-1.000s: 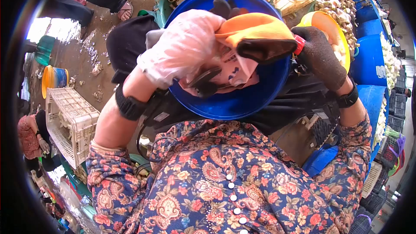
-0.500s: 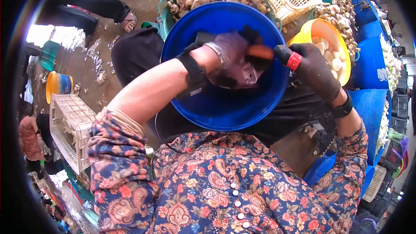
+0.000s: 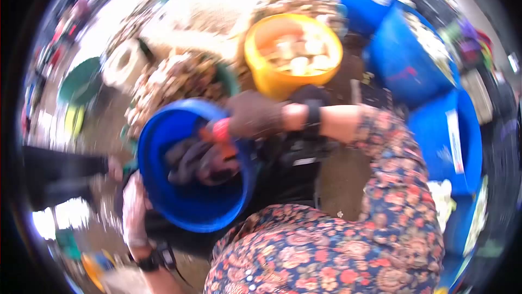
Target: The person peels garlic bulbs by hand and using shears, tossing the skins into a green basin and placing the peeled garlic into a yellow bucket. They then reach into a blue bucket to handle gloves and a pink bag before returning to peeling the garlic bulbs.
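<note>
A blue bucket (image 3: 196, 223) is tilted over my lap, its open mouth facing me. My right hand (image 3: 254, 114), in a dark brown glove with a red band on the thumb, grips the bucket's right rim, the thumb reaching inside. Along the outer left side my left hand (image 3: 134, 204), in a pale pinkish glove, is pressed to the bucket's wall, its fingers partly hidden and blurred. Inside lies a crumpled dark grey and purplish bundle (image 3: 190, 158), like cloth or gloves, with an orange-red piece by my thumb.
Beyond the bucket stands a yellow bucket (image 3: 266, 79) holding pale peeled pieces. Heaped garlic bulbs (image 3: 174, 79) fill a green tub behind. Large blue barrels (image 3: 402, 71) with white contents line the right. A person's dark trouser leg (image 3: 65, 171) is at left.
My view has swung to the right, so the bucket appears lower and farther left. My left hand has come out of the bucket to its outer side. My right thumb now reaches inside the rim.
</note>
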### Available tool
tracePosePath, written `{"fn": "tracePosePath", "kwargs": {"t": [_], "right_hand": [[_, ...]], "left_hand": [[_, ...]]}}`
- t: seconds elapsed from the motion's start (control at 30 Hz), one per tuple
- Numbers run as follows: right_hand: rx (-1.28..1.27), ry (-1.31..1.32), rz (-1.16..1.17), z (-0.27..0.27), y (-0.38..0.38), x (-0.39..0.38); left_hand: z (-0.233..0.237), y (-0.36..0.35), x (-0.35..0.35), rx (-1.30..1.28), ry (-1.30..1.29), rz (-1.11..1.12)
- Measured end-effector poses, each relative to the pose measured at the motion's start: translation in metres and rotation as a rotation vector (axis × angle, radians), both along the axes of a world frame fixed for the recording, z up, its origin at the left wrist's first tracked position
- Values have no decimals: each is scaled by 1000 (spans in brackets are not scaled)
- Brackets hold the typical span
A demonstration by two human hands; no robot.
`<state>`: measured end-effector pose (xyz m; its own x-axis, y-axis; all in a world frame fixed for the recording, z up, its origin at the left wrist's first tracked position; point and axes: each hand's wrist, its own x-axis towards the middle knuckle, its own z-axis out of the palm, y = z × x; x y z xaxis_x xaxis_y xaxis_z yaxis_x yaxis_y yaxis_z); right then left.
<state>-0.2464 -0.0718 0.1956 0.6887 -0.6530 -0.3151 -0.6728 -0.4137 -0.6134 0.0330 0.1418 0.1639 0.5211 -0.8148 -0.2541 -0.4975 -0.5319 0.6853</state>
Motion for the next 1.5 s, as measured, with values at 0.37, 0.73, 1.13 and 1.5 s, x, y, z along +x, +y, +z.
{"fn": "tracePosePath", "kwargs": {"t": [0.37, 0.73, 1.13, 1.5], "right_hand": [[305, -656, -267, 35, -32, -120], [-516, -375, -709, 135, 32, -392], [193, -725, -1612, -84, 22, -517], [315, -1051, -1690, -83, 73, -442]], "left_hand": [[87, -66, -12, -588, 920, -207], [42, -140, -18, -610, 718, -127], [-15, -101, 13, -496, 396, -13], [-24, -109, -49, -305, 365, -109]]}}
